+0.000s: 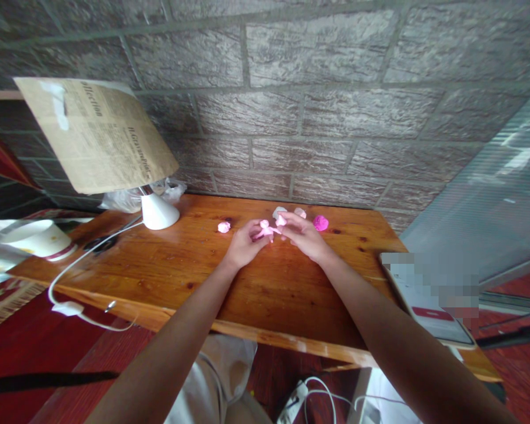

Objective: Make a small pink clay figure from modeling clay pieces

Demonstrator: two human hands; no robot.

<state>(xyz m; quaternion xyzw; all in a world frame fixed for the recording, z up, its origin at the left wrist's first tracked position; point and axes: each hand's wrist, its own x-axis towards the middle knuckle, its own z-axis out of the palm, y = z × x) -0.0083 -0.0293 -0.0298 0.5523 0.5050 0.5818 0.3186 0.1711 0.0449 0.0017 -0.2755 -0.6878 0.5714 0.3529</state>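
My left hand [244, 245] is closed around a soft light-pink piece [264, 225] that looks like modelling clay, with a rounded top and a thin part reaching towards the right. My right hand [308, 238] pinches at that thin part, and a pale pink lump [281, 220] shows at its fingertips. Whether the two pink parts are joined is too small to tell. Close behind the fingers lie a whitish lump [279, 211] and a pale pink lump [300, 212]. A bright magenta lump [320, 222] rests just right of my right hand, and another light-pink lump [224, 227] sits to the left.
A lamp with a newspaper-print shade [110, 141] and white base [159, 212] stands at the back left of the wooden table [291, 294]. Its white cord hangs over the front edge. Left are a paper cup [44, 240] and dark scissors [100, 242]; right, a tablet [428, 300].
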